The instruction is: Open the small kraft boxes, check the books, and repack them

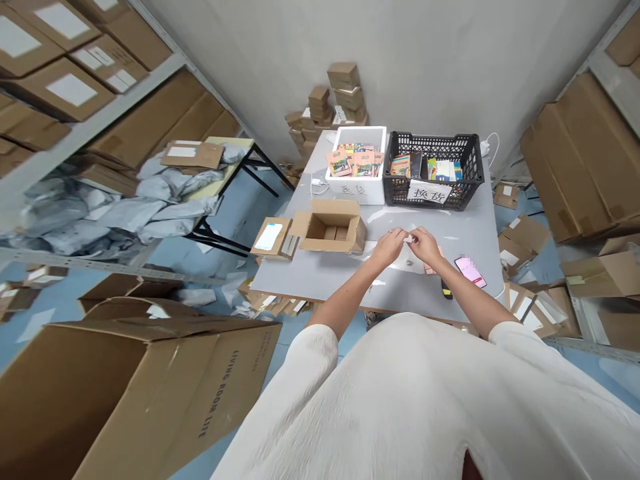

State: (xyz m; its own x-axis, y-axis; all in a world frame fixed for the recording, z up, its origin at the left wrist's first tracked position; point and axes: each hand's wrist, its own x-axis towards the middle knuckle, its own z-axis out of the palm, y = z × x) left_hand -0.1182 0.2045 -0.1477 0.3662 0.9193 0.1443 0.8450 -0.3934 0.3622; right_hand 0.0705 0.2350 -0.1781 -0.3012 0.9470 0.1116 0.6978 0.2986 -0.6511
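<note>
Above the grey table (320,277), my left hand (391,245) and my right hand (424,245) meet, fingertips close together. Both pinch a small white piece (409,239), too small to identify. Beneath them lies a pale sheet on the tabletop, and a pinkish item (429,269) is partly hidden by my right hand and forearm. To the left stands an open cardboard box (333,230) with its flaps up. A phone (471,272) with a lit pink screen lies right of my right forearm, beside a dark and yellow object (447,289).
A white foam box (356,192) and a black crate (434,193) with booklets stand at the table's back. A small carton (271,237) sits at the left edge. Big open box (165,393) at lower left; shelves and cartons on both sides.
</note>
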